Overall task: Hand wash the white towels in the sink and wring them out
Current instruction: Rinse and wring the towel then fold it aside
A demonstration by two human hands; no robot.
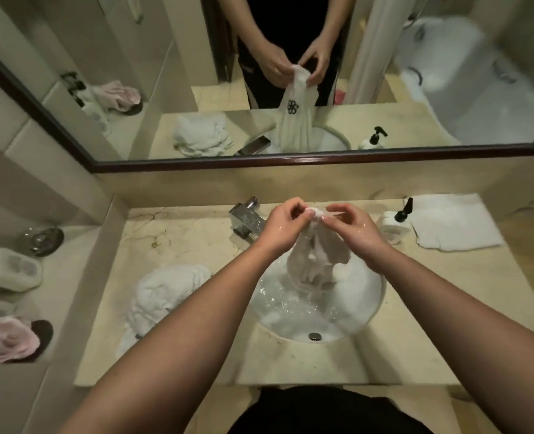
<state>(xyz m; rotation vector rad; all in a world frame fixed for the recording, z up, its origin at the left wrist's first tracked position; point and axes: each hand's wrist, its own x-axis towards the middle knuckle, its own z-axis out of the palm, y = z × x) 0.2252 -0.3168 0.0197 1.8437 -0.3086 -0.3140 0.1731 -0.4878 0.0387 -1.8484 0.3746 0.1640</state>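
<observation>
Both hands, the left hand point(283, 221) and the right hand point(347, 223), pinched the top edge of a wet white towel point(317, 261), which hung below them over the water-filled sink point(380, 296). Washing looked underway, wringing not begun. A crumpled towel point(165, 292) lay on the bench point(193, 233) left of the hands, a folded one point(453, 222) to their right; whether either was washed could not be told.

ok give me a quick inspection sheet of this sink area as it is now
surface: beige marble counter, stained near the tap
job's things: wet white towel held over the water-filled sink; crumpled towel on the left; folded towel on the right
clutter: pump bottle, pink cloth
grip: left hand and right hand pinch the towel's top
cables: nothing seen
surroundings: mirror
</observation>
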